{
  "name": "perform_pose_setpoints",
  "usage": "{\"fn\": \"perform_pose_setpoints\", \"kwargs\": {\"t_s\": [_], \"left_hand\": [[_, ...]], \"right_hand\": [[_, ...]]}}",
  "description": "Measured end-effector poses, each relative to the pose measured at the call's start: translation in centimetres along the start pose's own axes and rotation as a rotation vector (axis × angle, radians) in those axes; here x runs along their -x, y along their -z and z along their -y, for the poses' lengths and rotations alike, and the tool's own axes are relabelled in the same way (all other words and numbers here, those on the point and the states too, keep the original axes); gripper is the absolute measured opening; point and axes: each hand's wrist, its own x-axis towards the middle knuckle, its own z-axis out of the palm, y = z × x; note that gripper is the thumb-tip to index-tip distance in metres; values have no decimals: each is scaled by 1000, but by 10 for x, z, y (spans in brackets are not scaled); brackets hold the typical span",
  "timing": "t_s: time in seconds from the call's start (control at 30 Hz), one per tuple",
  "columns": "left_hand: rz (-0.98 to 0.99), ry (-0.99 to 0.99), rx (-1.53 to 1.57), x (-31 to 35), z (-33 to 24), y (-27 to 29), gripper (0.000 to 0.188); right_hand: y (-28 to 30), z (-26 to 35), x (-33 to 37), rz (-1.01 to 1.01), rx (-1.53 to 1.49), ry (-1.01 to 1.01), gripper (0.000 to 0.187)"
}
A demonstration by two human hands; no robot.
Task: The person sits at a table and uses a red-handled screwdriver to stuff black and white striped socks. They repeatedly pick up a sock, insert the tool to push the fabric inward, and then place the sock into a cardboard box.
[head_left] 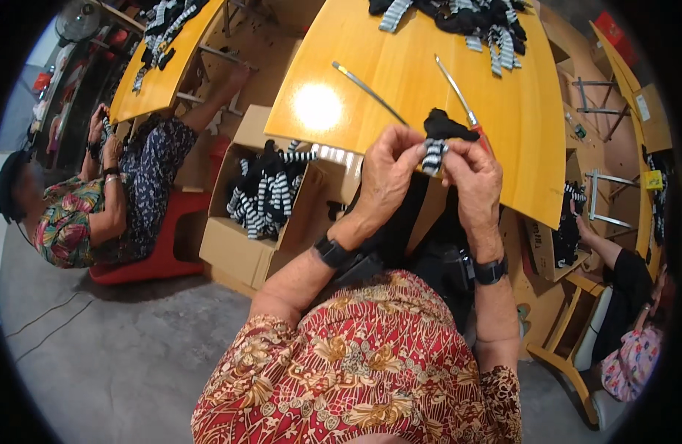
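Note:
My left hand (391, 164) and my right hand (475, 172) meet at the table's near edge, with fingertips pinching a small black-and-white striped fabric tube (433, 156) between them. A black fabric piece (446, 126) lies just beyond it, perhaps joined to it; I cannot tell. Beyond my left hand, a thin dark rod (370, 92) with a yellowish end rests slantwise on the table. A slim metal tool (457, 90) with a red handle lies by my right fingers, which partly hide the handle.
On the yellow table (311, 74), a pile of striped and black fabric pieces (474, 26) lies at the far side. An open cardboard box (241, 255) with similar pieces stands left. One co-worker (82, 200) sits at the left, another person (633, 348) at the right.

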Motion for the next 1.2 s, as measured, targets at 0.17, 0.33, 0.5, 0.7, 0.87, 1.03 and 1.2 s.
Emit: {"fn": "perform_pose_setpoints", "kwargs": {"t_s": [0.17,0.33,0.5,0.7,0.87,1.03,1.2], "left_hand": [[-1,-23,-31,2,-5,-2,15],[60,-134,-255,-4,-1,5,14],[-60,-124,-66,-1,-3,-10,10],[-5,-208,-324,-3,-2,4,12],[133,53,27,-9,-2,12,15],[295,196,234,-14,4,19,17],[439,256,206,-11,7,29,19]], "right_hand": [[2,-3,3,-2,125,39,11],[-5,3,4,-54,262,87,8],[-1,-8,-6,-55,247,225,5],[-9,1,3,-18,306,185,3],[-10,-1,-1,1,242,173,3],[-1,-3,-5,40,37,53,3],[4,-6,-8,127,-152,-116,5]]}}
